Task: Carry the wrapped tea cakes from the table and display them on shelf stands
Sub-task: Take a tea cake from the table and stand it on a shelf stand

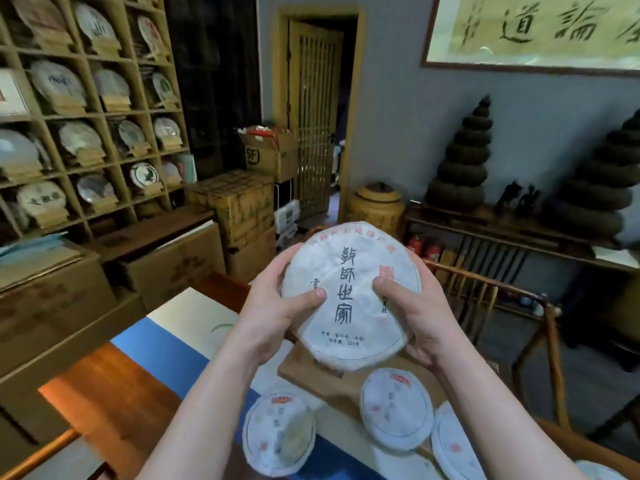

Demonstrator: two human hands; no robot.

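A round tea cake [349,271] in white paper with dark characters is raised above the table, its face turned toward me. My left hand [273,306] grips its left edge, thumb on the front. My right hand [419,313] grips the right edge the same way. Below, three more wrapped tea cakes lie on the table: one [278,433] at the left, one [396,408] in the middle, one [453,445] at the right. A wooden stand [298,367] sits on the table just under the held cake. The shelf [83,116] at the left holds several tea cakes on stands.
The table [114,393] carries a blue and white cloth [166,344]. Cardboard boxes [173,265] are stacked under and beside the shelf. A wooden chair [540,337] stands at the right. A side table [512,233] with dark stacked tea towers lines the far wall beside a doorway [317,116].
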